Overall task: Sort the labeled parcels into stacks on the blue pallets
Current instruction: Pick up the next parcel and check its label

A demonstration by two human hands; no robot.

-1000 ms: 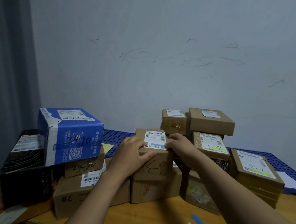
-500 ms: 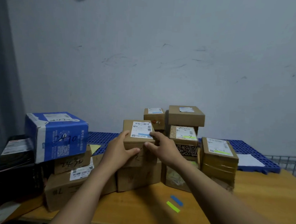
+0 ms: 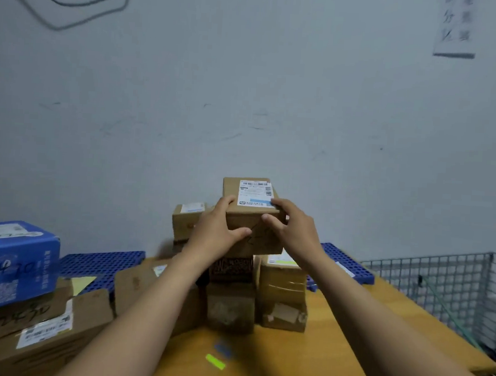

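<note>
Surface: wooden tabletop (image 3: 333,338), bare along the right edge and front. We see two tape strips near the front edge, one green (image 3: 215,361) and one blue (image 3: 223,347), just beside each other.

Left blue pallet (image 3: 99,266) and right blue pallet (image 3: 349,266) lie along the back edge against a scuffed grey wall (image 3: 246,100). On the wall: cable (image 3: 72,5) looping top left, paper notice (image 3: 455,26) top right, text too blurred to read. Wire mesh panel (image 3: 438,286) stands past the right edge.

Left edge: blue carton (image 3: 12,263) sits on top of brown labelled boxes (image 3: 67,316). Back-middle: small brown box (image 3: 185,221), patterned box (image 3: 231,269) on a plain box (image 3: 230,309). Taped stack (image 3: 282,294) is just beside it on the right, with a green mark on its top label.

Parcel (image 3: 262,241): brown, white shipping label (image 3: 255,192) on top with a blue stripe, pen scribble on the front. It's over the back-middle of the tabletop, directly above the patterned box. We can't tell if it touches that box.

Left hand (image 3: 215,229): fingers curled over the parcel's top left edge, thumb across the front face, gripping.

Right hand (image 3: 293,228): fingers on the top at the label's near right corner, thumb on the front face, gripping from the right side.
</note>
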